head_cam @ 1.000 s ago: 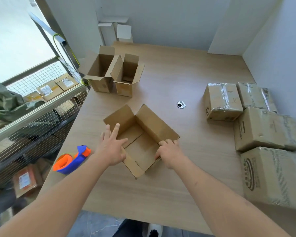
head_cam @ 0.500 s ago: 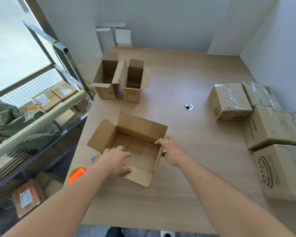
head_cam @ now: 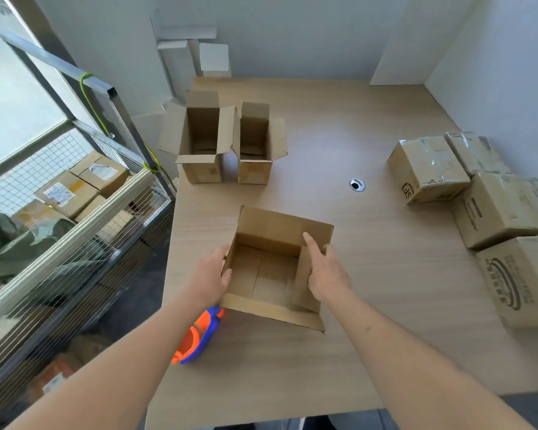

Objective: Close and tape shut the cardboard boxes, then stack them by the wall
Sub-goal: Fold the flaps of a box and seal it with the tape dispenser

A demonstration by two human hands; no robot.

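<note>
On the table (head_cam: 370,321), pale wood set into a white-walled corner, an open box (head_cam: 274,268) sits near the front (flaps up); left hand (head_cam: 210,279) and right hand (head_cam: 325,271) press flat-fingered against its side flaps.

Both arms reach fwd; left hand (head_cam: 210,277) & right hand (head_cam: 325,271) face each other, palms inward, fingers roughly straight.

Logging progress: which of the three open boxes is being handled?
The nearest open box, between the left hand and right hand. The two by the far left edge sit untouched.
</note>
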